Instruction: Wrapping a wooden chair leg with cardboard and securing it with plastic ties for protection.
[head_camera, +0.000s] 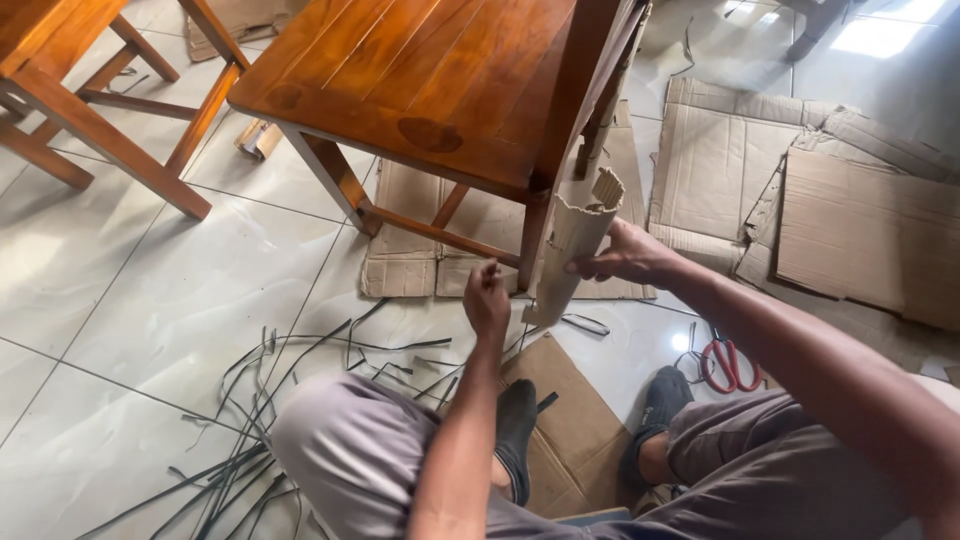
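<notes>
A wooden chair (420, 90) stands on flattened cardboard right in front of me. A strip of corrugated cardboard (575, 245) is wrapped around its front right leg. My right hand (625, 258) presses that wrap against the leg from the right side. My left hand (487, 297) is closed beside the lower left of the wrap, with its fingers pinched together; whether a thin black strap is in them I cannot tell. I sit on the floor, and my knees and grey socks show at the bottom of the view.
Several loose black straps (250, 400) lie scattered on the tiled floor at lower left. Red-handled scissors (728, 362) lie by my right foot. Flat cardboard sheets (830, 200) cover the floor at right. A second wooden chair (70, 90) stands at upper left.
</notes>
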